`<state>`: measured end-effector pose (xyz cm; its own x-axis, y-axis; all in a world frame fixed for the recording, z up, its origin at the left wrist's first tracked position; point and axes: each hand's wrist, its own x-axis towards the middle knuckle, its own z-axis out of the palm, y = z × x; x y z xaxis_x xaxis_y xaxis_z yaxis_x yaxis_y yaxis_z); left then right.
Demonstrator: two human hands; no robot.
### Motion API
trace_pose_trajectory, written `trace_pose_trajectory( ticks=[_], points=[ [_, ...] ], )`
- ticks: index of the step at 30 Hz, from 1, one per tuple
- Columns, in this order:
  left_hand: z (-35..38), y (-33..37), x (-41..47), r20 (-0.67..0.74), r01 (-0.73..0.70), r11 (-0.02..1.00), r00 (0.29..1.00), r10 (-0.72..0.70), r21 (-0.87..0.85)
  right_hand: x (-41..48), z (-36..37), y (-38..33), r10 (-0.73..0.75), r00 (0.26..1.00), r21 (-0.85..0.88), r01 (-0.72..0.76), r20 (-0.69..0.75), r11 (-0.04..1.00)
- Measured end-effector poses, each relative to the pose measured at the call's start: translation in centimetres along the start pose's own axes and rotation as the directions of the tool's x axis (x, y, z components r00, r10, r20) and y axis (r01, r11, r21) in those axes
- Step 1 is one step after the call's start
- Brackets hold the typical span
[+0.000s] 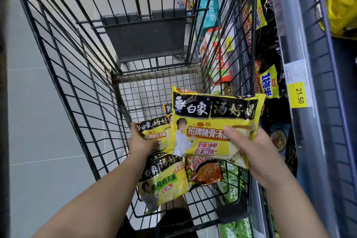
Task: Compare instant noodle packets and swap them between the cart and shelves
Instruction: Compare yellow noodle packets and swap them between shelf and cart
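From the head view, a wire shopping cart (146, 35) stands on a pale tiled floor (38, 121), close beside a shelf (289, 25) on its right. The right hand (251, 152) grips a large yellow packet (210, 121) by its lower right corner. Its thumb lies across the front, and it holds the packet face-up above the cart's right side. The left hand (139, 139) reaches down into the basket and pinches a second yellow packet (156, 133) at its left edge, with the fingers curled over the top corner and the thumb on the printed face. That packet is partly hidden behind the raised one. Below the left wrist, a yellow packet with green lettering (164, 179) lies on the cart floor, touching a red packet (204, 172) on its right. A third yellow corner (167, 109) shows behind them. On the shelf, black packets (270, 75) stand in a row, and a yellow price tag (299, 94) reading 21.50 sits on the shelf's front rail. Green packets (234, 179) show through the cart's right wall, though whether they lie inside or outside is unclear.
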<state>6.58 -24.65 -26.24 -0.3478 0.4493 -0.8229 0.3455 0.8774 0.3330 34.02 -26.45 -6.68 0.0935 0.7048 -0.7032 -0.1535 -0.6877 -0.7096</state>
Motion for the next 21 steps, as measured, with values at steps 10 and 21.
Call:
trace_pose_trajectory(
  ticks=[10, 21],
  points=[
    [0.0, 0.5, -0.9, 0.029, -0.157, 0.987, 0.987, 0.156, 0.034, 0.1, -0.2, 0.2, -0.003, 1.000, 0.023, 0.003, -0.004, 1.000],
    [-1.6, 2.5, -3.6, 0.123, -0.363, 0.921, 0.929, 0.348, 0.139, 0.2, 0.0, 0.0, -0.013, 1.000, 0.005, 0.013, -0.011, 1.000]
  ],
)
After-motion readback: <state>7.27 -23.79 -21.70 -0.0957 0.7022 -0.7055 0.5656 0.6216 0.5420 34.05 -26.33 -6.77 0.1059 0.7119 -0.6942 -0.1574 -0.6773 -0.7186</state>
